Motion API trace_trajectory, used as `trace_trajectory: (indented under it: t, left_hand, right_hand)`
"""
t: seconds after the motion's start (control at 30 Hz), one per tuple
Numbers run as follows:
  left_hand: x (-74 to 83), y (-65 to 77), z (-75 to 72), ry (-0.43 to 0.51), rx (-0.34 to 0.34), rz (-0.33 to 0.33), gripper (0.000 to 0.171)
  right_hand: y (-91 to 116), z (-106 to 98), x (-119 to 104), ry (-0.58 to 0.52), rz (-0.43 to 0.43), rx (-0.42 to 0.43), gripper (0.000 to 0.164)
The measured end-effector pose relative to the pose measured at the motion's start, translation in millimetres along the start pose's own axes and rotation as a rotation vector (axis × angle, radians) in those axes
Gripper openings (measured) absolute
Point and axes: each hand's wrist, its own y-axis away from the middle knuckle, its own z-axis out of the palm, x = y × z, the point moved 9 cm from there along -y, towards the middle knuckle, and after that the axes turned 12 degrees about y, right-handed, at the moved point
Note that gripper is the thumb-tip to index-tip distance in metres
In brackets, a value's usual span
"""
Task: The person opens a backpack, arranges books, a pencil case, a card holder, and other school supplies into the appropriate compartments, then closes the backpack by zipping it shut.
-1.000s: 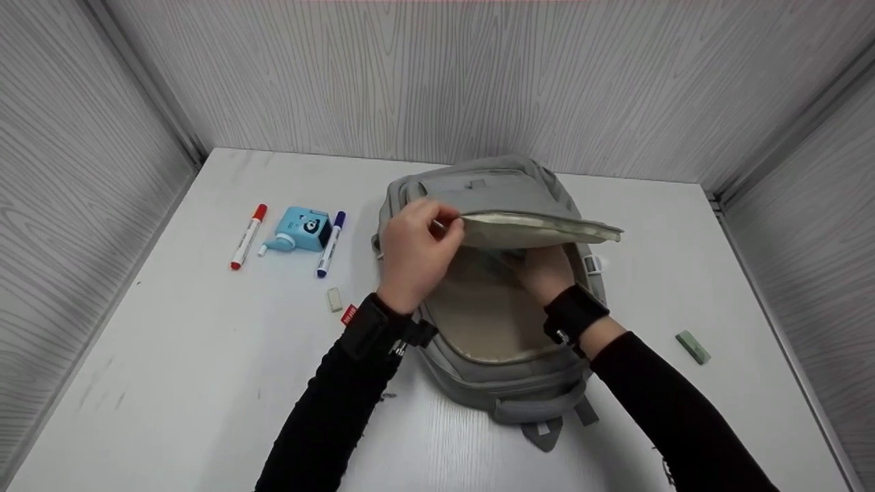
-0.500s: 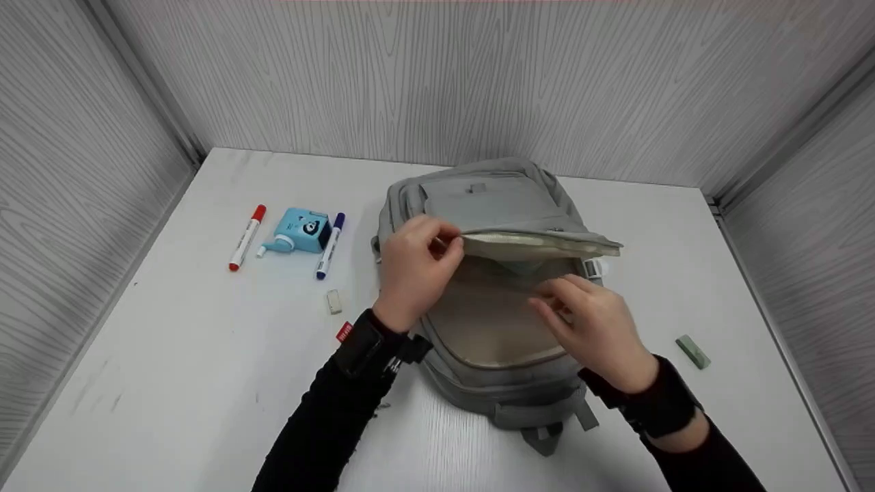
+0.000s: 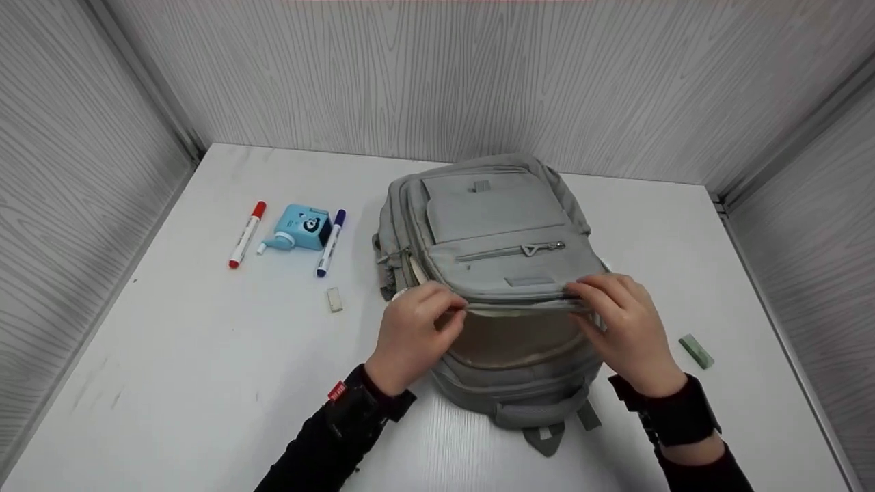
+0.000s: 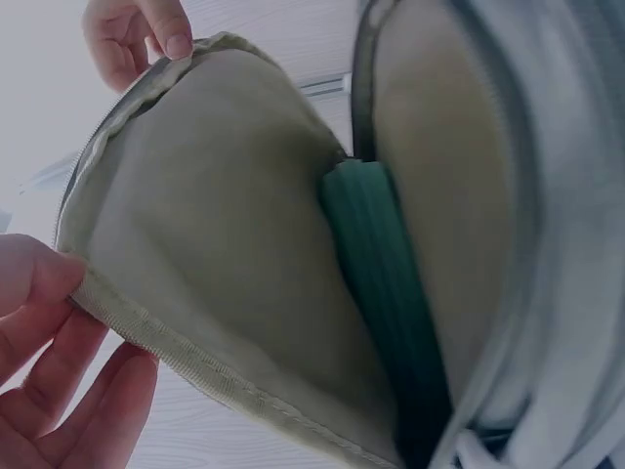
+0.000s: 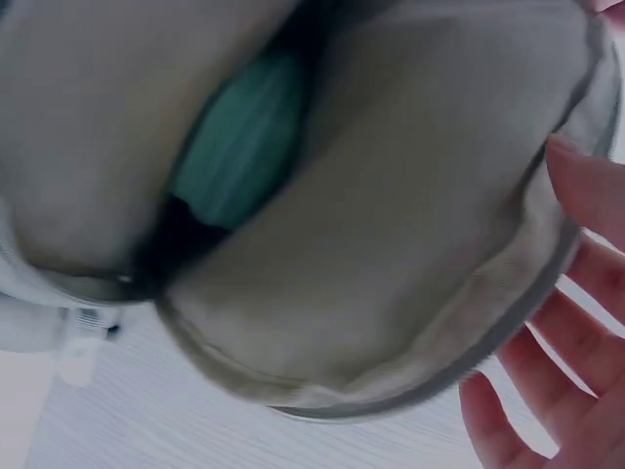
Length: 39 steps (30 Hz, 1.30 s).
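A grey backpack (image 3: 499, 205) lies on the white table with its top handle toward me. Its front flap (image 3: 489, 270) is lifted a little over the unzipped main compartment. My left hand (image 3: 413, 335) pinches the flap's zippered edge at the left. At the right of the same edge, my right hand (image 3: 629, 331) grips it, thumb on the lining and fingers outside in the right wrist view. Inside the bag, between lining and back panel, sits a teal ribbed object (image 4: 376, 264), partly hidden; the right wrist view also shows this teal object (image 5: 244, 142).
Left of the backpack lie a red marker (image 3: 247, 234), a blue pencil sharpener (image 3: 303, 227) with a crank and panda print, a blue marker (image 3: 331, 243) and a small white eraser (image 3: 333, 299). A green eraser (image 3: 696, 351) lies on the right. Grey panels surround the table.
My right hand has come out of the compartment and taken the flap's right edge. The flap has swung down toward me, with my left hand still pinching it.
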Motion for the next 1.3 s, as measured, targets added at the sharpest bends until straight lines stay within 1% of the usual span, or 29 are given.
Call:
trace_trajectory:
  t: [0.03, 0.13, 0.23, 0.37, 0.53, 0.6, 0.67, 0.73, 0.8, 0.87, 0.93, 1.03, 1.1, 1.17, 1.2, 1.23, 1.3]
  left_hand:
    - [0.2, 4.8, 2.0, -0.019, -0.009, 0.012, 0.009]
    - [-0.3, 17.1, 8.9, -0.062, -0.049, 0.045, 0.011]
    - [-2.2, 27.2, 18.5, -0.087, -0.117, 0.064, 0.009]
    - [-6.1, 39.3, 32.7, -0.107, -0.213, 0.084, 0.009]
    - [-10.4, 47.8, 41.1, -0.108, -0.262, 0.096, 0.012]
    - [-12.6, 48.7, 41.3, -0.083, -0.286, 0.075, 0.011]
    - [-16.3, 47.4, 38.8, -0.046, -0.311, 0.034, 0.010]
    - [-22.1, 43.0, 31.4, -0.026, -0.319, -0.023, 0.009]
    - [-33.1, 35.9, 17.8, -0.018, -0.292, -0.100, 0.008]
    - [-51.1, 25.3, 1.8, -0.034, -0.249, -0.210, 0.009]
    - [-77.5, 14.7, -17.4, -0.051, -0.200, -0.356, 0.011]
    - [-128.0, 2.1, -47.5, -0.101, -0.126, -0.572, 0.021]
    - [-162.5, -1.9, -66.6, -0.151, -0.074, -0.674, 0.030]
    - [-194.2, -1.0, -81.8, -0.216, -0.037, -0.742, 0.038]
    - [-208.1, 1.9, -87.1, -0.247, -0.034, -0.773, 0.042]
    - [-221.0, 6.1, -90.7, -0.272, -0.043, -0.805, 0.046]
    - [-243.0, 17.5, -93.1, -0.316, -0.095, -0.870, 0.053]
  right_hand:
    - [3.0, 3.3, 0.5, -0.001, -0.001, -0.002, 0.045]
    - [12.4, 12.6, -0.1, 0.005, -0.008, -0.008, 0.040]
    - [21.6, 21.1, -1.7, 0.017, -0.020, -0.028, 0.035]
    - [31.5, 31.5, -2.7, 0.033, -0.019, -0.077, 0.031]
    - [37.1, 41.3, -2.8, 0.054, 0.002, -0.138, 0.030]
    - [38.0, 42.6, -3.1, 0.054, 0.004, -0.144, 0.029]
    - [38.8, 42.8, -3.0, 0.050, 0.005, -0.142, 0.030]
    - [39.1, 42.6, -3.1, 0.044, 0.005, -0.135, 0.030]
    - [39.2, 42.6, -3.7, 0.043, 0.004, -0.131, 0.031]
    - [39.9, 41.3, -3.6, 0.045, 0.005, -0.129, 0.032]
    - [40.2, 40.3, -3.9, 0.050, 0.005, -0.126, 0.032]
    - [40.5, 39.4, -3.4, 0.051, 0.012, -0.124, 0.030]
    - [40.4, 39.4, -2.9, 0.050, 0.016, -0.121, 0.029]
    - [40.2, 40.2, -2.1, 0.044, 0.024, -0.120, 0.029]
    - [40.1, 40.7, -1.8, 0.040, 0.027, -0.120, 0.028]
    - [40.1, 41.1, -1.7, 0.036, 0.029, -0.119, 0.027]
    - [40.2, 42.2, -1.7, 0.031, 0.033, -0.123, 0.027]
